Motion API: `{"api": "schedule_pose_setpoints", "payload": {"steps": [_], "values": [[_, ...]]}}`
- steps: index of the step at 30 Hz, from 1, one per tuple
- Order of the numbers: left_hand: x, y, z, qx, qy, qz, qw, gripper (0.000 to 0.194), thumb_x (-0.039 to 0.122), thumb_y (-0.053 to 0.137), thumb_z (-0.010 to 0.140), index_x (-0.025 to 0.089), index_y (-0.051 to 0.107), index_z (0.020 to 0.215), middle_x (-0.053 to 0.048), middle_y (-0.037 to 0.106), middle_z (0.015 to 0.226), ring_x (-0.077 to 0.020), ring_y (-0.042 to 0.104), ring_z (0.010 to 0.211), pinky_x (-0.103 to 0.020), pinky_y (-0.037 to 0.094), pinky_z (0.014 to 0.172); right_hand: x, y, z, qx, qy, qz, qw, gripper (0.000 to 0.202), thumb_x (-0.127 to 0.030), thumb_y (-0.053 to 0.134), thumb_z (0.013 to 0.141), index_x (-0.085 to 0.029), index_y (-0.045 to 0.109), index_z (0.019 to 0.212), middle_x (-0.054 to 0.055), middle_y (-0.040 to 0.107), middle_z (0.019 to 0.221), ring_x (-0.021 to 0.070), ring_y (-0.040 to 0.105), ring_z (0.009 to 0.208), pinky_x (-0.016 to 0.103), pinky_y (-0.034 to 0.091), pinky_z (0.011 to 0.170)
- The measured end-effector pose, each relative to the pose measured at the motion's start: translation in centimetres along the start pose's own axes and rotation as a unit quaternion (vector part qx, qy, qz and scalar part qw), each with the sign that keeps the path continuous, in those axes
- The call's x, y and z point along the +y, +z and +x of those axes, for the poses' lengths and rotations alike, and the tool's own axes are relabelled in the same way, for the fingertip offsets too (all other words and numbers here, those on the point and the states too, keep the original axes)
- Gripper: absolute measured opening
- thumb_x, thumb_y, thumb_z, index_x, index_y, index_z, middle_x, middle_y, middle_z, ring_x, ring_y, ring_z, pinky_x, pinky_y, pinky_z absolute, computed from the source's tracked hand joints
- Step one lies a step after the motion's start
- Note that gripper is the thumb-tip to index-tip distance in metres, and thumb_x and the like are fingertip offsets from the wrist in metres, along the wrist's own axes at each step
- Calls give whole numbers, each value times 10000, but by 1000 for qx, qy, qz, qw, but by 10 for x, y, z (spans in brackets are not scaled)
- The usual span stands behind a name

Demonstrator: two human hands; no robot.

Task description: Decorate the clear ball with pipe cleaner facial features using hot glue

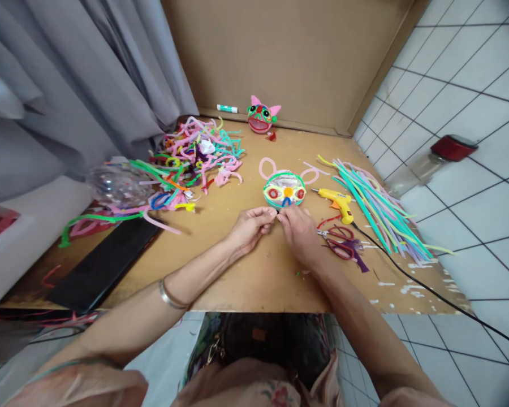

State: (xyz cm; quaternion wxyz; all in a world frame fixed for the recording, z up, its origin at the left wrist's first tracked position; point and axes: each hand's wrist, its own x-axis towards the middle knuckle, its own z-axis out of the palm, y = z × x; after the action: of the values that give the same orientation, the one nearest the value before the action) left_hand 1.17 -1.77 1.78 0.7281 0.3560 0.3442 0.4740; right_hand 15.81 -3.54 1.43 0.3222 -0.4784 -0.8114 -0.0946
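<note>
My left hand (253, 227) and my right hand (299, 233) meet at the middle of the table, both closed with fingertips pinched together. Between them shows a small black piece (278, 214), too small to name for certain. Just beyond my fingers lies a round face (296, 180) of pipe cleaners with a green outline, red eyes, an orange nose and a blue loop under it. Two pink pipe-cleaner loops (267, 168) stick out at its top like ears. My right fingers cover part of its lower edge.
Right of my hands lie a yellow glue gun (341, 203) with a black cord, red-handled scissors (341, 243) and a bundle of pipe cleaners (373, 203). A tangled pipe-cleaner heap (195, 152) lies left, near a black slab (108, 263). A finished face (261, 117) stands behind.
</note>
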Motion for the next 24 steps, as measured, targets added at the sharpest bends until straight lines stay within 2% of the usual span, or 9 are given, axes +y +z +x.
{"api": "schedule_pose_setpoints", "payload": {"steps": [7, 16, 20, 24], "values": [[2, 1, 0, 18, -15, -50, 998, 279, 259, 841, 506, 104, 644, 628, 45, 468, 511, -23, 342, 473, -163, 222, 447, -3, -5, 0, 16, 39, 88, 995, 167, -260, 437, 965, -186, 586, 961, 77, 655, 881, 194, 598, 819, 311, 449, 733], [-2, 4, -2, 23, -25, -64, 997, 293, 274, 830, 491, 111, 608, 590, 49, 452, 513, -22, 337, 471, -165, 212, 444, -5, -3, -2, 44, 52, 106, 992, 127, -268, 532, 921, -189, 631, 907, 56, 664, 812, 173, 602, 706, 293, 467, 666], [3, 1, 0, -10, -16, 1, 1000, 297, 328, 810, 527, 111, 632, 624, 38, 467, 526, -36, 357, 481, -181, 214, 452, -2, -9, 1, 37, 53, 135, 989, 101, -257, 553, 898, -195, 633, 892, 45, 665, 806, 160, 597, 700, 279, 472, 673], [12, -8, 3, -37, 37, 123, 991, 284, 384, 770, 611, 124, 666, 656, 43, 465, 503, -44, 343, 470, -196, 215, 464, 2, -16, 4, 18, 53, 178, 982, 101, -229, 554, 874, -192, 641, 908, 35, 674, 805, 146, 597, 677, 266, 483, 667]]}}
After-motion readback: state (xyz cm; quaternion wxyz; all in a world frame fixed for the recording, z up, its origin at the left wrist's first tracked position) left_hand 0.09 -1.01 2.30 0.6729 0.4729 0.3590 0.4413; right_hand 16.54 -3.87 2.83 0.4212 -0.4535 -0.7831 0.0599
